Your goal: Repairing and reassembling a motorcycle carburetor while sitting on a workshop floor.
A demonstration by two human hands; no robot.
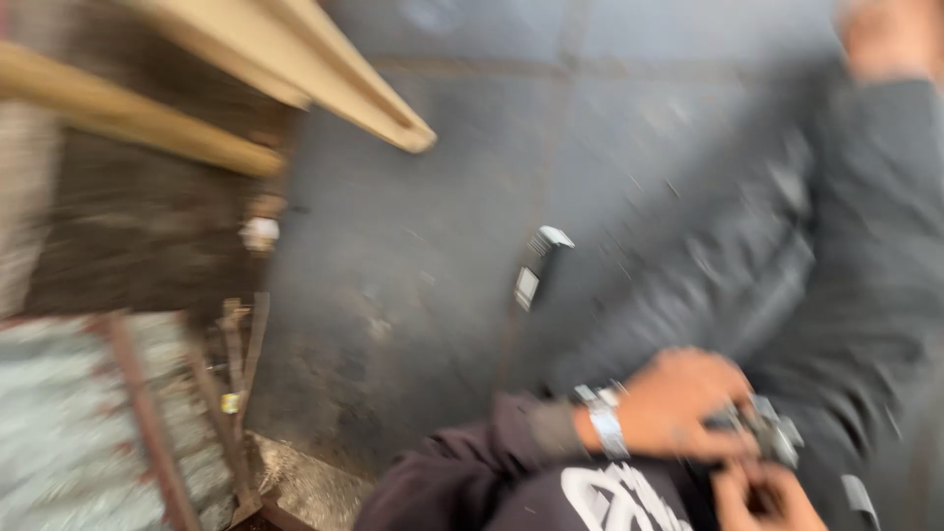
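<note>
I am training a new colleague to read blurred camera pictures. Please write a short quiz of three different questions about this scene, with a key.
1. True or false: the left hand wears a wristband.
2. What do both hands meet on? A) small grey metal object B) wooden beam C) white tag
3. Fill in: the right hand lies ____ the left hand in the picture.

Key: 1 true; 2 A; 3 below. The blur hides what the metal object is.
</note>
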